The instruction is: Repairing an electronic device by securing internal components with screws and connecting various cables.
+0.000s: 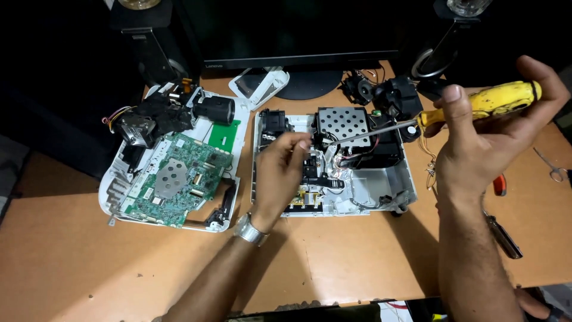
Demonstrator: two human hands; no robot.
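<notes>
lying on a wooden table (71,256), opened white casing (393,179).

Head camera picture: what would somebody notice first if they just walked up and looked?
Probably the yellow-handled screwdriver, gripped by the right hand at the upper right, its metal shaft slanting down into the opened white device at the middle of the wooden table. The left hand reaches into that device beside the tip. On the left lies a green circuit board in another white shell.
</notes>
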